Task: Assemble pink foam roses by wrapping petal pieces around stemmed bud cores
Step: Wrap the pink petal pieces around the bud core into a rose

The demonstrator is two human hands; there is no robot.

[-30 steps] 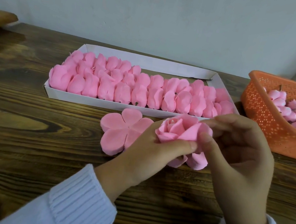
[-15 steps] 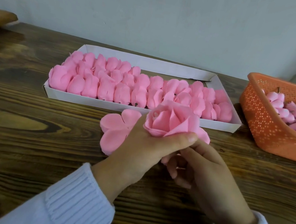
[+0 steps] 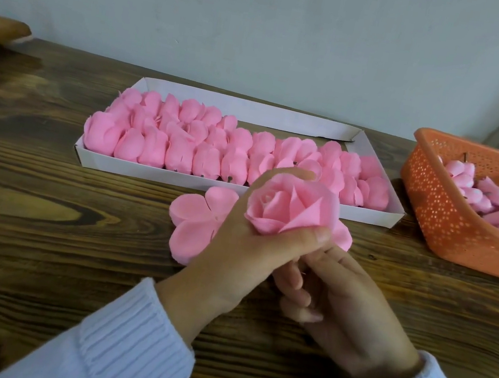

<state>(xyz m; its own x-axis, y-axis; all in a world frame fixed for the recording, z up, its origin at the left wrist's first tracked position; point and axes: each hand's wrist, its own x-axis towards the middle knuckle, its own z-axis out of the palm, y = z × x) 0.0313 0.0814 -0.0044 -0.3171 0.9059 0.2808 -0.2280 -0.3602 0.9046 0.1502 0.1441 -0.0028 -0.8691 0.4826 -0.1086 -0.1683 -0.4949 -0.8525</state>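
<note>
A rose [image 3: 290, 209] is gripped by the left hand [image 3: 242, 252]; the right hand [image 3: 344, 303] is curled just beneath, its hold not discernible.

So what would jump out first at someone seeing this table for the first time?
The pink foam rose in the middle, gripped in the left hand above the wooden table, with the right hand curled just beneath it. Behind it, a white tray is packed with rows of pink foam pieces. An orange basket of stemmed buds sits at the right edge.
</note>
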